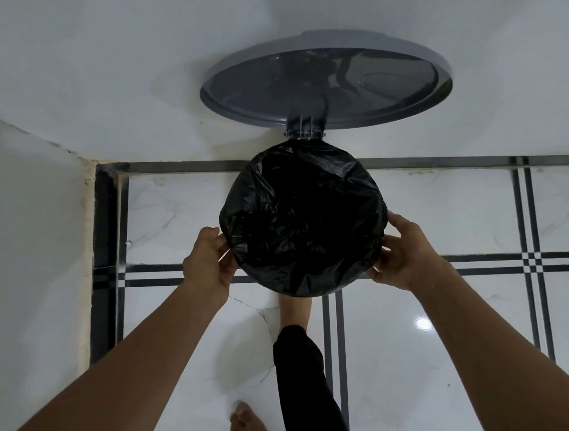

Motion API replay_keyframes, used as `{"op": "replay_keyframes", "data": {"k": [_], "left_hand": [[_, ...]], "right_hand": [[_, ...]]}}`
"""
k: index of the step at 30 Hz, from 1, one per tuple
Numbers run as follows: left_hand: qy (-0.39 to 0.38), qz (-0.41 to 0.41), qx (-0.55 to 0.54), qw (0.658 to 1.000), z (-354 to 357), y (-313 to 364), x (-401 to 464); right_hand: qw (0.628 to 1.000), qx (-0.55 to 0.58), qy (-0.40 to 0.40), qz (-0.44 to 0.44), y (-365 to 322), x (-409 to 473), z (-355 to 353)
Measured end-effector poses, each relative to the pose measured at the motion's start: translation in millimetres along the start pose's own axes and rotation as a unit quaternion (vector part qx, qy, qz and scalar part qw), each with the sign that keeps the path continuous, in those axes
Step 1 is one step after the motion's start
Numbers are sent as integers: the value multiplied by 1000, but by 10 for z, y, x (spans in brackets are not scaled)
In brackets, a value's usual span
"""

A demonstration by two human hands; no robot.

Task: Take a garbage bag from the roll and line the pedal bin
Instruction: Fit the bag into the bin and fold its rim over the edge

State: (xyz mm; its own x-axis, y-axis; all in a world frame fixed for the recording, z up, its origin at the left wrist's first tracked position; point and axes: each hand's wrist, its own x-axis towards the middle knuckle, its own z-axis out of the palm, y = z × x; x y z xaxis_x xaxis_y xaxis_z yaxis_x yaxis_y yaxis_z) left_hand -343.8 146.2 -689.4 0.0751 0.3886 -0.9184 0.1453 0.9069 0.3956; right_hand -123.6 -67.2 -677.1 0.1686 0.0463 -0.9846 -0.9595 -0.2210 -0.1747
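Left hand (207, 266) at the near-left of the bin mouth, fingers curled and pinching the black garbage bag (303, 217) at its folded edge. Right hand (399, 256) opposite, at the near-right, thumb on top and fingers wrapped under the same edge, likewise closed on plastic. Between the two hands: the bag, spread over the whole mouth of the pedal bin (357, 276), covering the rim all round as far as can be seen; bin wall almost wholly hidden beneath the plastic. Beyond the hands, at the far side: grey lid (325, 81) swung up on its hinge, leaning toward the white wall. Below and between the forearms: one foot (295, 311) reaching under the near edge of the bin, probably holding the pedal down, though the pedal itself out of sight. Roll not in view.

Step in hand, by judgement: the last of the lining, tucking the overhang snug around the rim. Next move likely: smooth the near edge downward, let go with both hands clear of the mouth, then ease the foot off so the lid can drop without catching loose plastic.
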Motion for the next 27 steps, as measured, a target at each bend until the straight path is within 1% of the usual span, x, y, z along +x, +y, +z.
{"op": "replay_keyframes", "data": {"k": [3,5,6,7,8,9,10,11,12,13,14,15,16,17,18,20,22,27], "left_hand": [[-5,-49,27,998,21,38,-48],[-18,-70,12,997,43,61,-72],[-19,-71,1,997,54,68,-76],[-17,-65,0,998,63,79,-79],[-9,-54,6,998,64,87,-66],[-3,-43,16,999,58,91,-52],[-2,-33,26,999,55,95,-39],[-5,-27,32,999,58,101,-34],[-8,-23,33,999,67,104,-37],[-11,-20,31,999,88,102,-49],[-10,-17,29,999,108,95,-55],[-8,-15,24,1000,127,85,-62],[-6,-13,15,1000,148,74,-75],[-7,-9,8,1000,164,63,-94],[-8,-5,4,1000,174,51,-98],[-9,0,0,1000,178,20,-80],[-6,6,2,1000,173,-11,-38],[-9,18,-6,1000,185,-43,-8]], "right_hand": [[1000,-1,6,12,-24,0,42],[999,-13,26,17,-35,-26,77],[997,-44,59,3,-26,-46,103],[988,-104,109,-36,14,-55,126],[959,-181,190,-104,73,-59,142],[907,-248,275,-201,144,-60,146],[843,-286,322,-323,221,-110,176],[782,-303,323,-438,295,-182,246],[742,-319,280,-519,365,-240,347],[721,-346,213,-560,416,-273,466],[713,-393,146,-561,462,-227,606],[709,-454,92,-532,489,-135,750],[705,-518,58,-481,497,24,898],[696,-580,40,-420,491,196,1028],[679,-642,28,-353,467,366,1147],[631,-736,9,-244,413,701,1305],[603,-778,-11,-180,390,1008,1382],[569,-813,-19,-123,465,1568,1451]]}}
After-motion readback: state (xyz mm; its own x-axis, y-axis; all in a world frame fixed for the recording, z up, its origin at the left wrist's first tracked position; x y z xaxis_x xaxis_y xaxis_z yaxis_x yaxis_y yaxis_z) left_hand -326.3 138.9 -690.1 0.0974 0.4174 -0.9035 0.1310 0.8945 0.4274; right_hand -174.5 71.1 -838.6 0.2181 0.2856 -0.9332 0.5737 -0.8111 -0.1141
